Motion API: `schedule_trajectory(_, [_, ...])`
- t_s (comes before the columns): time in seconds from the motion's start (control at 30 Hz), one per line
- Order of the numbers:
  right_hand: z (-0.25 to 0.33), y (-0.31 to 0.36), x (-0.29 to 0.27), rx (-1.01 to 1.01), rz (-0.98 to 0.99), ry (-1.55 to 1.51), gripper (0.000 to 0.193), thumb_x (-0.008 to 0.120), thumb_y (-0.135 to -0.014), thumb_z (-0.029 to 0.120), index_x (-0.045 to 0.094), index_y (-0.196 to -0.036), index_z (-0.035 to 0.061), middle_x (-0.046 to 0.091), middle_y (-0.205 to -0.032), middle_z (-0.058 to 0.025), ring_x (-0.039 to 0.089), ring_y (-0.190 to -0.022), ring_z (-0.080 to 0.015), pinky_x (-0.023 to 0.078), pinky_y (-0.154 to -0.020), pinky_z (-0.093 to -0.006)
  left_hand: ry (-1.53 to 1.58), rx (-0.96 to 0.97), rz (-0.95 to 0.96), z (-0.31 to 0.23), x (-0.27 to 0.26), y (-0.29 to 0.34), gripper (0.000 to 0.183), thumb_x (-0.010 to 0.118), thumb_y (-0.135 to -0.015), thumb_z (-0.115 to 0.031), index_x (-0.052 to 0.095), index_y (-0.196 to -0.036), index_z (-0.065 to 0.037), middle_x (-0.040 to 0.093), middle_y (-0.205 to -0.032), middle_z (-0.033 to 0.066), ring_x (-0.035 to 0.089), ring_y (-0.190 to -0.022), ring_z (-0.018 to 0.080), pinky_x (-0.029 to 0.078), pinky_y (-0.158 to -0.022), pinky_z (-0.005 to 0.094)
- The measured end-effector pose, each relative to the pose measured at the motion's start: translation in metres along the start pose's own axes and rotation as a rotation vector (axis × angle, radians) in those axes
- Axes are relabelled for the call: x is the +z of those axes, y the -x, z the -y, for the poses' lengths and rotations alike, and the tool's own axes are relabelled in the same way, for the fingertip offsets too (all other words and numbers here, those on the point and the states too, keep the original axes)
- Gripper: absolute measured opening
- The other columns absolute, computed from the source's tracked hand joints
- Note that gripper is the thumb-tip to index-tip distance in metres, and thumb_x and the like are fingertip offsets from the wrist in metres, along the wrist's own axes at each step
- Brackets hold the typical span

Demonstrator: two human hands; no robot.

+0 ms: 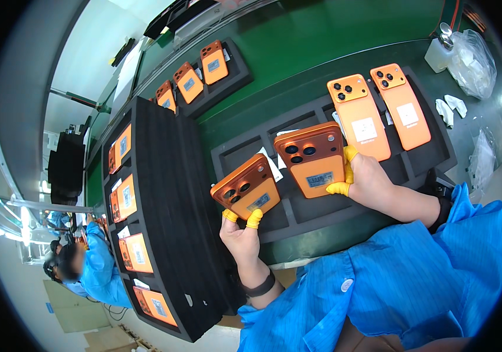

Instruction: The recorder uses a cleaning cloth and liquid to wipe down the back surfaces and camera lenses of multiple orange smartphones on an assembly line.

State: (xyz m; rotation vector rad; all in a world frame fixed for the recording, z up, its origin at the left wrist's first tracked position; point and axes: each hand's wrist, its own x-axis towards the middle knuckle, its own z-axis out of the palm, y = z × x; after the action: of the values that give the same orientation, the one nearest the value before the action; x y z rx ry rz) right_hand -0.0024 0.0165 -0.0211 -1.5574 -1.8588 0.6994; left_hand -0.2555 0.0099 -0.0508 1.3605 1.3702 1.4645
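Observation:
My left hand point(240, 237), with yellow finger cots on its fingertips, grips the lower end of an orange smartphone point(264, 198), tilted with its camera side up. In my right hand point(368, 179), also in yellow finger cots, a second orange smartphone point(325, 162) is held by its right edge, its three lenses and a grey label showing. Both phones are above a black foam tray point(315, 210) with rectangular compartments. Farther right, two more orange phones point(361, 120) point(405, 111) with white square labels lie in that tray, backs up.
At the left stands a tall stack of black foam trays point(169, 223), its top one holding several orange phones. Another tray point(240, 69) with three phones lies at the back. A pump bottle point(439, 56), plastic bag point(475, 70) and white scraps point(452, 108) sit at right. A co-worker point(101, 258) is far left.

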Motion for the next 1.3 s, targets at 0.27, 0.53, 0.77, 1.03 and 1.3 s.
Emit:
schedule_trajectory(0.27, [0.0, 0.0, 0.002, -0.035, -0.033, 0.014, 0.049, 0.075, -0.062, 0.02, 0.045, -0.092, -0.0042, 0.056, -0.072, -0.0176, 0.057, -0.068, -0.0325, 0.046, -0.062, -0.0373, -0.038, -0.002, -0.016, 0.0, 0.0, -0.001, 0.025, 0.071, -0.066, 0.0, 0.06, -0.089, 0.0, 0.055, -0.084, 0.0029, 0.051, -0.077, 0.0108, 0.04, -0.071, 0.0226])
schedule_trajectory(0.53, [-0.001, 0.0, 0.003, -0.01, -0.017, 0.004, 0.05, 0.075, -0.061, 0.02, 0.045, -0.092, -0.0046, 0.057, -0.077, -0.0197, 0.057, -0.072, -0.0334, 0.046, -0.063, -0.037, -0.002, 0.0, -0.024, -0.001, 0.001, 0.0, 0.023, 0.071, -0.066, 0.0, 0.06, -0.086, 0.0, 0.053, -0.079, 0.0016, 0.049, -0.072, 0.0099, 0.039, -0.067, 0.0214])
schedule_trajectory(0.77, [0.006, -0.002, -0.001, 0.106, 0.017, -0.093, 0.051, 0.075, -0.062, 0.017, 0.045, -0.097, -0.0045, 0.058, -0.085, -0.0198, 0.058, -0.081, -0.0319, 0.047, -0.069, -0.0353, -0.062, 0.047, -0.044, -0.001, 0.002, 0.0, 0.023, 0.071, -0.064, 0.001, 0.06, -0.084, 0.001, 0.053, -0.078, 0.0034, 0.049, -0.07, 0.0116, 0.039, -0.066, 0.0224])
schedule_trajectory(1.03, [0.009, -0.017, -0.002, 0.197, 0.009, -0.035, 0.056, 0.076, -0.063, 0.018, 0.044, -0.102, -0.0059, 0.057, -0.09, -0.0188, 0.057, -0.085, -0.0299, 0.046, -0.072, -0.0332, -0.079, 0.016, -0.057, -0.002, 0.011, -0.011, 0.024, 0.067, -0.068, 0.002, 0.057, -0.09, 0.005, 0.055, -0.08, 0.0056, 0.052, -0.071, 0.0121, 0.042, -0.066, 0.0227])
schedule_trajectory(1.3, [0.03, -0.047, -0.003, 0.341, 0.17, 0.204, 0.054, 0.072, -0.066, 0.023, 0.046, -0.103, -0.0057, 0.056, -0.088, -0.0185, 0.056, -0.083, -0.0306, 0.045, -0.073, -0.034, -0.438, -0.113, -0.166, -0.013, 0.022, -0.035, 0.026, 0.065, -0.071, -0.011, 0.057, -0.091, 0.004, 0.055, -0.084, 0.0162, 0.055, -0.079, 0.0291, 0.045, -0.071, 0.0362])
